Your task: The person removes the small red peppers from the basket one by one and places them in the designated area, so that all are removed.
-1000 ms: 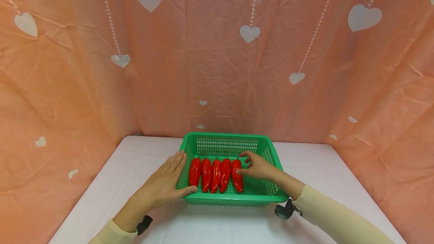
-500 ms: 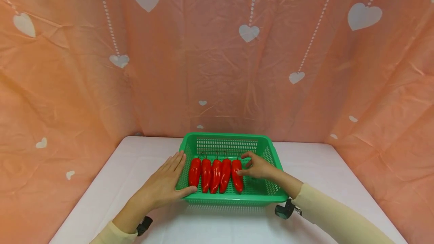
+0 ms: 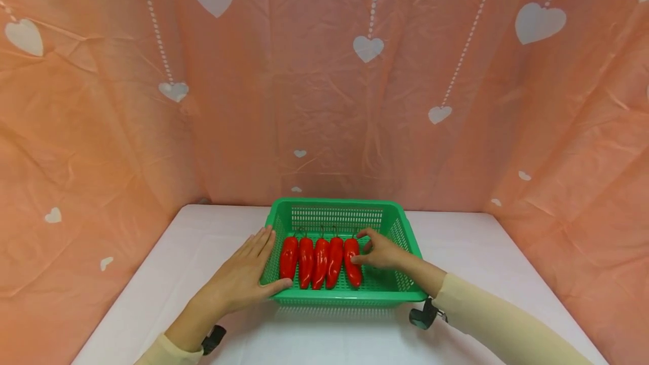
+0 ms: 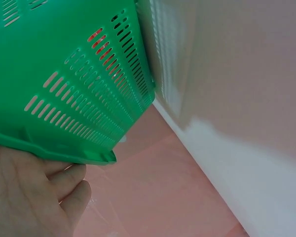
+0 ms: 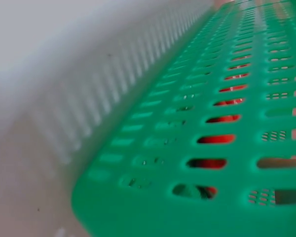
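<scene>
Several glossy red chili peppers (image 3: 320, 263) lie side by side in a green plastic basket (image 3: 355, 295), their thin stems pointing to the back. My left hand (image 3: 235, 280) rests on the basket's left rim, fingers straight and thumb along the front corner. In the left wrist view, the fingers (image 4: 71, 185) show just beyond the basket's rim. Inside the basket, my right hand (image 3: 382, 250) is at the rightmost chili pepper (image 3: 352, 272); the thumb touches its side and the loosely bent index finger is near its stem. The basket wall (image 5: 153, 148) hides this hand in the right wrist view.
The basket stands on a white-covered table (image 3: 324, 337). A peach curtain (image 3: 324, 100) with white hearts hangs behind and along both sides. The basket floor (image 3: 377, 281) shows to the right of the chili peppers.
The head view has shifted slightly, so the whole scene sits a little further left. Both hands, the basket and the chili peppers keep their places.
</scene>
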{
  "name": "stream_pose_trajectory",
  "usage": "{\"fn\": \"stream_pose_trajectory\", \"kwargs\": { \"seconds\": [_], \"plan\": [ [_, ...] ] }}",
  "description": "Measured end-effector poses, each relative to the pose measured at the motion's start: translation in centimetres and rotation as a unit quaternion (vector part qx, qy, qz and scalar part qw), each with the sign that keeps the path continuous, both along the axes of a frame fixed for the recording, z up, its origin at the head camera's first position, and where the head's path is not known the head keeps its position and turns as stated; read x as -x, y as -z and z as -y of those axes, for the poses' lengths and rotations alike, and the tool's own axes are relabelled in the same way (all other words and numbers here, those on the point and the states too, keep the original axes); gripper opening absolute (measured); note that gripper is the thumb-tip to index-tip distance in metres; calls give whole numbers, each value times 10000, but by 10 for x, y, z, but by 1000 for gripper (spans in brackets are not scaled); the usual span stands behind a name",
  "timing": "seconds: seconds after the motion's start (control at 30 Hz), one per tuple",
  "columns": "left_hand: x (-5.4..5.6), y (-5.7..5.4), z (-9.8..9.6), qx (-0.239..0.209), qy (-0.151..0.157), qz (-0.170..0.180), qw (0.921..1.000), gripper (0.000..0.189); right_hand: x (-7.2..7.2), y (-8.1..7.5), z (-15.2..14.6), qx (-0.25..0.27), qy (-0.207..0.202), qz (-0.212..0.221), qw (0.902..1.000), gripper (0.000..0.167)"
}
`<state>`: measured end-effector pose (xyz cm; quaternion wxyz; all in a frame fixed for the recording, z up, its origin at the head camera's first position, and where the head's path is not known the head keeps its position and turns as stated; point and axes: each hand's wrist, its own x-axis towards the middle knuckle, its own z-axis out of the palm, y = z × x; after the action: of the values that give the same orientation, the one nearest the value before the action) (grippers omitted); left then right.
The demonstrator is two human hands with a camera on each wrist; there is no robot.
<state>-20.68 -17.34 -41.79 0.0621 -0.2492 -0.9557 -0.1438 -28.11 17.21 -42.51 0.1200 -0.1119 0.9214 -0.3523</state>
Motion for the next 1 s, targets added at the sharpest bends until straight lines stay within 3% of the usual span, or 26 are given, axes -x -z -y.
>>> {"fn": "stream_pose_trajectory", "kwargs": {
  "seconds": [0.5, 1.0],
  "plan": [
    [-2, 1, -1, -22, -37, -70, 10000, 107, 5, 6, 0, -273, -336, -150, 9990, 69],
    [-2, 0, -1, -59, -36, 0, 10000, 107, 6, 7, 2, -286, -325, -176, 9989, 59]
  ]
}}
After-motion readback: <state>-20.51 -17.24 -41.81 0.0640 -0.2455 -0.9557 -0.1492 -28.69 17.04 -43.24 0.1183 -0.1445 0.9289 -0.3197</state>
